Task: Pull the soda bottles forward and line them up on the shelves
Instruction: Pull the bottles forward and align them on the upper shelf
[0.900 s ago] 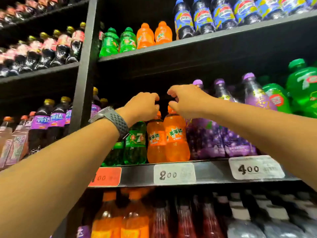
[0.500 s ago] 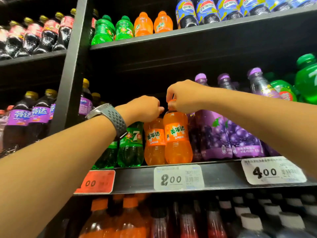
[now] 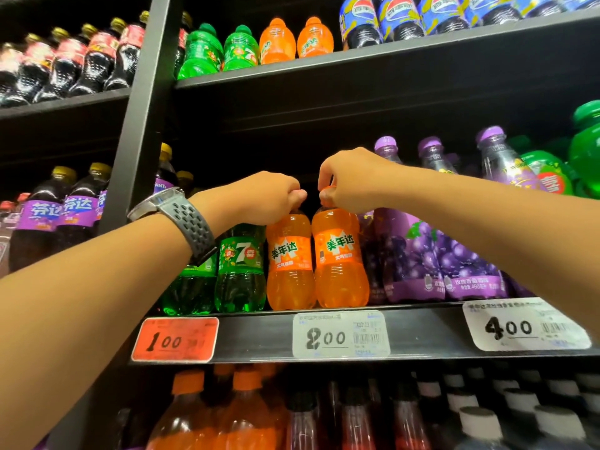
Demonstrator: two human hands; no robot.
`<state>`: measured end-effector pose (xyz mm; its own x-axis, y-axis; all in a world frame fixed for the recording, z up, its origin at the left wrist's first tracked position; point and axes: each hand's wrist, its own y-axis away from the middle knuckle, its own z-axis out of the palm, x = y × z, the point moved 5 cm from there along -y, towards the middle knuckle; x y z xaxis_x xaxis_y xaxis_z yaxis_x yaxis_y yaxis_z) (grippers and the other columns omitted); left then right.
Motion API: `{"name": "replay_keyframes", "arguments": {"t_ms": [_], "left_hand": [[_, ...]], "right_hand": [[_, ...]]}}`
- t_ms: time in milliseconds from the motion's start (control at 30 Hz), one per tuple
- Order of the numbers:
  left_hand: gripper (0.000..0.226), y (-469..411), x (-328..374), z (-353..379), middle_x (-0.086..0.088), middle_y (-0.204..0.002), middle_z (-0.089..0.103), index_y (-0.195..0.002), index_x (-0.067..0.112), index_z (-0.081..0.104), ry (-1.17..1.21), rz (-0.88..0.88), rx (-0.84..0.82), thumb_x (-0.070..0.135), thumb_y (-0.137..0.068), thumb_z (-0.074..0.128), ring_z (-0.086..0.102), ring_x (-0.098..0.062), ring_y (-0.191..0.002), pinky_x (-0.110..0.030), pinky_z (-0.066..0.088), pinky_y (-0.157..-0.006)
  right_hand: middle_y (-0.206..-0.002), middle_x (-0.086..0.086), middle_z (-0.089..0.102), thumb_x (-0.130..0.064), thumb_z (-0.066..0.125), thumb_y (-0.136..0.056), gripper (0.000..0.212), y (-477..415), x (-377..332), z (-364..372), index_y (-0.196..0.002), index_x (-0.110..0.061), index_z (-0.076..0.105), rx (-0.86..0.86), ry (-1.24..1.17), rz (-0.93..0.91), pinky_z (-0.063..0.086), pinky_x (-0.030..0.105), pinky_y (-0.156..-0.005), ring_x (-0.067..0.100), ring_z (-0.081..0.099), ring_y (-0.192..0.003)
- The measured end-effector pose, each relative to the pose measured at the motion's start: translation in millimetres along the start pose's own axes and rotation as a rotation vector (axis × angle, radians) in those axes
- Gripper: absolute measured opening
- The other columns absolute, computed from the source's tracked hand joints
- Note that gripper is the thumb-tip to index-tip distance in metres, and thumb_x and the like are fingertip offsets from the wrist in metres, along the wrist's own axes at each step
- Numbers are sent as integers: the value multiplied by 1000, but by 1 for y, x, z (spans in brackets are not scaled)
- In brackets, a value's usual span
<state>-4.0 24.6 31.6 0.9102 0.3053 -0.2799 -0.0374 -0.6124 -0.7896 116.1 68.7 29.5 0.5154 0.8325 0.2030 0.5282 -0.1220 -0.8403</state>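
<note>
Hands each grip a bottle top: left hand (image 3: 263,199) on the left orange bottle (image 3: 289,264), right hand (image 3: 354,183) on the right orange bottle (image 3: 339,258). The left one, set back a moment ago, now stands level with its neighbour at the shelf's (image 3: 259,339) near edge, so this pair looks lined up.

Both my arms are extended forward and upward, forearms bare, converging toward the centre. My left hand (image 3: 269,198) is knuckles-up, its fingers curled down around the top of the left orange bottle (image 3: 290,264); the cap is hidden under the hand. My right hand (image 3: 350,180) is also knuckles-up, with thumb and fingertips pinching the cap of the right orange bottle (image 3: 339,254). The two hands sit just beside each other, with a narrow gap between them. My left wrist carries a watch (image 3: 181,216) on a perforated grey strap.
</note>
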Motion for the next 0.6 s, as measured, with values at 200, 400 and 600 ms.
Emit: {"name": "replay_keyframes", "arguments": {"t_ms": [200, 400, 600], "left_hand": [[35, -4, 8, -1, -1, -107, 63, -118, 19, 60, -65, -82, -37, 41, -100, 41, 58, -17, -98, -29, 43, -80], [35, -14, 26, -21, -5, -113, 64, -120, 17, 61, 81, -99, 183, 37, -101, 40, 56, -20, -98, -30, 39, -77], [41, -37, 66, -21, -3, -108, 66, -114, 18, 61, 197, -80, 206, 50, -95, 44, 57, -20, -95, -28, 38, -74]], "right_hand": [[-109, 4, 66, -32, 52, -94, 29, 6, 7, -23, -112, -14, 66, 46, 75, -10, 40, 26, -73, 21, 59, -103], [-105, 6, 70, -22, 53, -87, 24, 15, 48, -75, -102, -13, 70, 238, 94, 48, 43, 27, -82, 25, 60, -102], [-115, 11, 65, -30, 54, -88, 33, 22, 88, -77, -114, -11, 62, 224, 147, 177, 46, 35, -92, 32, 56, -111]]}}
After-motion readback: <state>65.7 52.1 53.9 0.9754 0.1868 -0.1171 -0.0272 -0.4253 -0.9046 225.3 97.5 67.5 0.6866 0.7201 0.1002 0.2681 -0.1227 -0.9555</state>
